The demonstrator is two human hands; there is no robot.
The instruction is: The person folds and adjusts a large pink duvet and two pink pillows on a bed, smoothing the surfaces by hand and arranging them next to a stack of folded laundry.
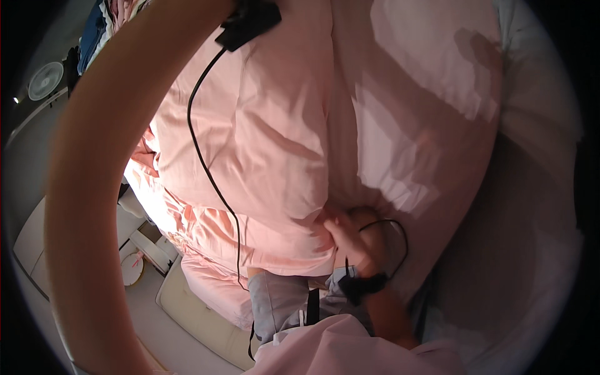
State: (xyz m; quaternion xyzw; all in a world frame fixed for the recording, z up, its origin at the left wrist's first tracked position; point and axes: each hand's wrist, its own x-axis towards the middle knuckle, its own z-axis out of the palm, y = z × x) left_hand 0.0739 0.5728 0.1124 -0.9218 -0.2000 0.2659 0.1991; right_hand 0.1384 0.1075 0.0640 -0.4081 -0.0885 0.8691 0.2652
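A bedroom floor (150, 325) is showing at the lower left, with a cream cushion (200, 319) lying near. The right hand (353, 240), nearest, is closing its fingers on a fold of the pink quilt (275, 144), which is filling the middle. The left forearm is arching up the left side; its hand is out of view. Far left, a white fan (45, 80) is standing.

The duvet (281, 137) lay heaped across the middle. The right hand (353, 240) pressed into its lower edge; the left arm (94, 187) arched over its left side. A fan (45, 80) stood far left, a cushion (200, 319) below.
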